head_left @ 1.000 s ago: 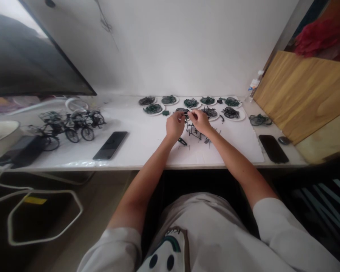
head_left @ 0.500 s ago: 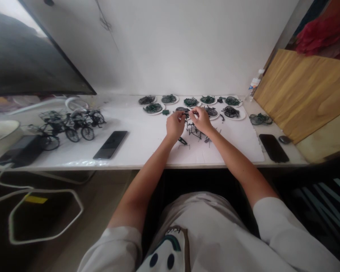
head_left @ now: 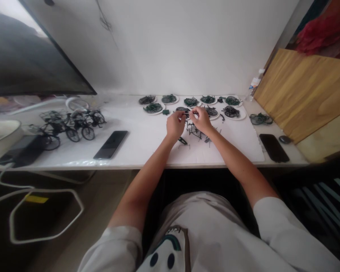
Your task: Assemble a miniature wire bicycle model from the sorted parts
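Observation:
My left hand and my right hand meet over the white table, both pinching a small dark model part between their fingertips. Just below my right hand lies a partly built dark bicycle frame with loose small pieces around it. Behind my hands, several white plates hold dark green and black model parts.
Assembled model bicycles stand at the left, near a black phone and a dark power brick. Another phone and a mouse lie at the right by a wooden board. A monitor hangs over the left.
My hands stay together on the small part, only shifting slightly; the view has drifted a little.

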The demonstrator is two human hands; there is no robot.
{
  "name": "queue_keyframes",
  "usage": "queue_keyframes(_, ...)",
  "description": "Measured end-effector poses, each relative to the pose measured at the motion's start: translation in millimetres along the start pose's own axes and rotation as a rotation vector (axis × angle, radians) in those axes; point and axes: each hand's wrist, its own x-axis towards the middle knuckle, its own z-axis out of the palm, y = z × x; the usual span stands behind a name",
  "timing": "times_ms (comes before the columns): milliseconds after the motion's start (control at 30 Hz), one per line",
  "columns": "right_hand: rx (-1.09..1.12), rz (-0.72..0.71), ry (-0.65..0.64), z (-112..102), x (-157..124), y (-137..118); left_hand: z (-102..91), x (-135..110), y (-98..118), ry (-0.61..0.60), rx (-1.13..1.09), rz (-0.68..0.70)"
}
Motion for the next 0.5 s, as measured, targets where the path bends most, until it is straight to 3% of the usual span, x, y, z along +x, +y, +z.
queue_keyframes(500, -0.005, 0.011, 0.012, 0.8, -1.2, -1.4, 0.0, 0.3, -0.2, -0.007, -0.005, -0.011)
